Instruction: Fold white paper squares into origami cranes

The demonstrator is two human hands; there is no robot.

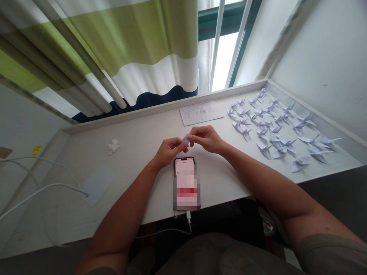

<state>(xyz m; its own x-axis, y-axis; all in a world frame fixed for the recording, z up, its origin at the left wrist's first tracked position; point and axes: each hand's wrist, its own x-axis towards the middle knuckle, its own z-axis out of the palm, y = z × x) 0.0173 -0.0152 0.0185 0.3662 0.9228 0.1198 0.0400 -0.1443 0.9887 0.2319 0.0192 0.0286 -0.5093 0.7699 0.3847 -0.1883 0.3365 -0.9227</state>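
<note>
Left fingers (183, 146) and right fingers (194, 138) pinched on white paper (185, 139), well inside the edges of the table (140, 147).

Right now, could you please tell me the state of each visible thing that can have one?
Paper piece: held between both hands
Left hand: pinching it
Right hand: pinching it
Phone: face up, screen lit
Charging cable: plugged into the phone
Paper cranes: folded, grouped at right
White scrap: crumpled
Blank sheet: lying flat
Printed sheet: lying flat
Curtain: covering part of the window
</note>
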